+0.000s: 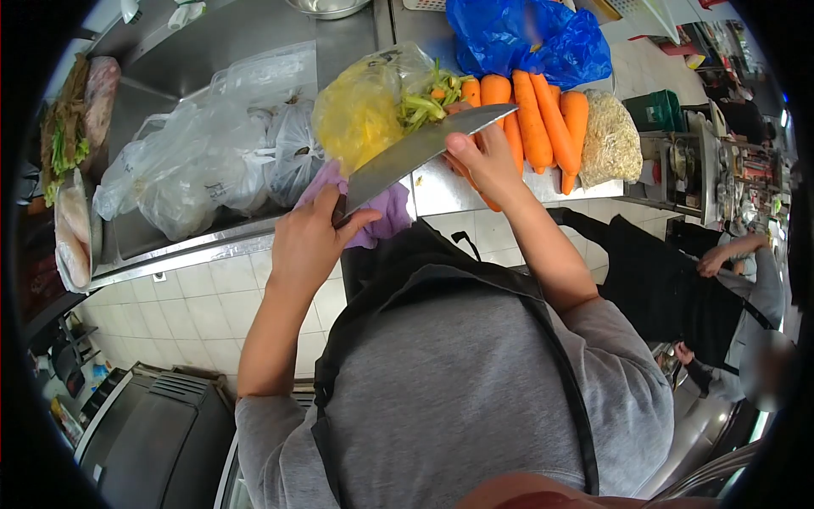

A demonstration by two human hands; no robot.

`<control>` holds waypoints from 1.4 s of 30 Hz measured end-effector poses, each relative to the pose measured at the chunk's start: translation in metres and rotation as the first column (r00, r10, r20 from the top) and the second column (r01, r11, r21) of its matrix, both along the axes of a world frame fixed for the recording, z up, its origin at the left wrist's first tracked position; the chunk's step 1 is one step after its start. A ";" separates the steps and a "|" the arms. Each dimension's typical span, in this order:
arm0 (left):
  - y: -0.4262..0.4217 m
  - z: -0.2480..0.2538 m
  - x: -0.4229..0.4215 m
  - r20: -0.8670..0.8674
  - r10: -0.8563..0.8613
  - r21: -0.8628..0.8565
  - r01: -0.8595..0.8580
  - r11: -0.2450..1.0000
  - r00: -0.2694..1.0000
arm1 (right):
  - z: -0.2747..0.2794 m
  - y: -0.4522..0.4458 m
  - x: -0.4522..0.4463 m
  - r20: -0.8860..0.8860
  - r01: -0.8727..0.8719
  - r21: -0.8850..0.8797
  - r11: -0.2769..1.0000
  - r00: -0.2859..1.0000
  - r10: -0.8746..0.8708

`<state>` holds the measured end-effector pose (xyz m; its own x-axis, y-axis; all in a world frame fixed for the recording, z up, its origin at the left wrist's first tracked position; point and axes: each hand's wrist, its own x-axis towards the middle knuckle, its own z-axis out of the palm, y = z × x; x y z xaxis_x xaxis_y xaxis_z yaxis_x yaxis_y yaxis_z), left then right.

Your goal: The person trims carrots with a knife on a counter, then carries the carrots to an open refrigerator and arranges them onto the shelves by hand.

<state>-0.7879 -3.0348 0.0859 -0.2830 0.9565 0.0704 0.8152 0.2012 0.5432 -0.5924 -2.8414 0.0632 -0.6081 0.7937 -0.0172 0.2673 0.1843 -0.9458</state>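
Note:
My left hand [309, 242] is closed round the dark handle of a wide-bladed kitchen knife [398, 161], beside a crumpled purple cloth [386, 214]. The blade slants up to the right. Near its tip my right hand [487, 165] is closed on the blade, thumb in front and fingers partly hidden behind. Several orange carrots [531, 123] lie just right of that hand, one partly under it. Green carrot stubs [421, 109] sit behind the blade, against a clear bag with yellow contents [352, 110].
White plastic bags [195, 170] fill the steel counter to the left, near a tray of pale meat or fish [74, 233]. A blue plastic bag [526, 38] stands behind the carrots, a bag of beige pieces [609, 140] right of them. Another person in black [657, 271] stands at right.

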 end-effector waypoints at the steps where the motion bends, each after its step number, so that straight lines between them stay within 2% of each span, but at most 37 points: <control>1: 0.001 -0.003 0.000 0.037 0.019 -0.021 -0.018 1.000 0.999 | -0.004 0.000 0.000 0.035 0.009 -0.084 0.996 0.999 -0.006; 2: 0.003 -0.006 -0.002 0.033 0.019 -0.016 -0.018 1.000 0.999 | -0.005 0.000 -0.001 0.070 0.020 -0.166 0.986 0.998 -0.008; 3: 0.005 -0.009 -0.005 0.034 0.044 -0.055 -0.042 0.998 0.998 | -0.003 -0.001 -0.003 0.067 0.020 -0.163 0.986 0.998 -0.009; 5: 0.004 -0.010 -0.008 0.034 0.073 -0.096 -0.069 0.993 0.997 | 0.010 -0.007 -0.007 -0.059 -0.037 -0.374 0.927 0.998 0.016; 6: 0.006 -0.008 -0.011 0.052 0.063 -0.103 -0.057 0.993 0.997 | 0.017 -0.007 -0.007 -0.066 -0.037 -0.367 0.929 0.998 0.013; 8: 0.010 -0.004 -0.021 0.067 0.056 -0.109 -0.049 0.993 0.996 | 0.027 -0.004 -0.002 0.046 -0.015 -0.428 0.904 0.998 0.039; 9: 0.016 0.002 -0.030 0.085 0.139 -0.153 -0.125 0.980 0.987 | 0.028 0.000 0.003 0.042 -0.018 -0.425 0.905 0.998 0.039; 11: 0.038 0.034 -0.044 0.142 0.298 -0.256 -0.256 0.932 0.944 | 0.030 0.012 0.020 -0.149 -0.110 -0.531 0.840 0.988 0.035; 12: 0.049 0.034 -0.054 0.136 0.302 -0.246 -0.263 0.933 0.943 | 0.036 0.018 0.026 -0.158 -0.119 -0.523 0.844 0.987 0.041; 14: 0.065 0.030 -0.084 0.090 0.296 -0.174 -0.278 0.945 0.951 | 0.049 0.026 0.042 -0.254 -0.081 -0.621 0.780 0.962 -0.102; 17: 0.071 0.004 -0.112 0.018 0.210 -0.146 -0.205 0.968 0.978 | 0.058 0.041 0.066 -0.315 -0.109 -0.540 0.834 0.946 -0.081; 19: 0.076 0.000 -0.121 -0.014 0.156 -0.111 -0.156 0.982 0.988 | 0.065 0.046 0.079 -0.340 -0.105 -0.548 0.830 0.934 -0.107; 20: 0.077 0.003 -0.121 0.245 0.243 -0.263 -0.177 0.949 0.939 | 0.068 0.049 0.085 -0.353 -0.086 -0.562 0.822 0.924 -0.144; 21: 0.075 0.005 -0.121 0.469 0.345 -0.414 -0.143 0.899 0.813 | 0.070 0.050 0.091 -0.358 -0.085 -0.562 0.823 0.921 -0.150; 22: 0.073 0.000 -0.125 0.462 0.333 -0.406 -0.138 0.904 0.822 | 0.071 0.052 0.096 -0.373 -0.096 -0.550 0.830 0.917 -0.141; 24: 0.071 -0.024 -0.141 0.731 0.380 -0.418 -0.067 0.906 0.567 | 0.075 0.058 0.092 -0.410 -0.094 -0.511 0.854 0.900 -0.146; 25: 0.072 -0.030 -0.147 0.731 0.352 -0.403 -0.047 0.914 0.585 | 0.078 0.057 0.089 -0.300 -0.100 -0.476 0.874 0.952 -0.054; 27: 0.076 -0.043 -0.157 0.762 0.388 -0.415 -0.070 0.907 0.519 | 0.098 0.046 0.067 -0.036 -0.114 -0.411 0.904 0.993 0.109; 28: 0.075 -0.057 -0.167 0.734 0.374 -0.404 -0.078 0.912 0.567 | 0.082 0.042 0.052 -0.022 -0.237 -0.239 0.942 0.971 0.239; 29: 0.073 -0.072 -0.176 0.681 0.330 -0.378 -0.072 0.923 0.654 | 0.060 0.038 0.031 -0.145 -0.417 -0.060 0.907 0.903 0.406; 32: 0.091 -0.061 -0.164 0.616 0.271 -0.390 -0.012 0.921 0.740 | 0.029 -0.009 -0.030 0.100 -0.487 0.011 0.873 0.870 0.484; 33: 0.089 -0.080 -0.170 0.666 0.180 -0.281 0.020 0.960 0.724 | 0.018 -0.011 -0.052 0.155 -0.580 -0.090 0.809 0.795 0.587; 34: 0.093 -0.128 -0.185 0.694 0.143 -0.210 0.008 0.978 0.706 | 0.000 -0.022 -0.064 0.219 -0.504 0.093 0.859 0.852 0.476; 36: 0.099 -0.154 -0.165 0.618 0.054 0.068 -0.121 0.990 0.784 | -0.001 -0.028 -0.070 0.187 -0.383 0.054 0.922 0.911 0.367; 37: 0.110 -0.157 -0.151 0.619 0.021 0.093 -0.099 0.991 0.785 | 0.001 -0.022 -0.066 0.196 -0.362 0.077 0.929 0.919 0.342; 39: 0.108 -0.172 -0.137 0.811 0.047 0.104 -0.224 0.969 0.583 | -0.012 -0.020 -0.056 0.321 -0.322 -0.123 0.939 0.882 0.345; 40: 0.106 -0.161 -0.130 0.809 0.041 0.108 -0.216 0.970 0.587 | 0.001 -0.022 -0.047 0.319 -0.316 -0.119 0.941 0.886 0.337; 42: 0.117 -0.131 -0.106 0.611 0.038 0.044 -0.082 0.996 0.791 | 0.032 -0.022 -0.019 0.273 -0.125 -0.433 0.893 0.926 0.262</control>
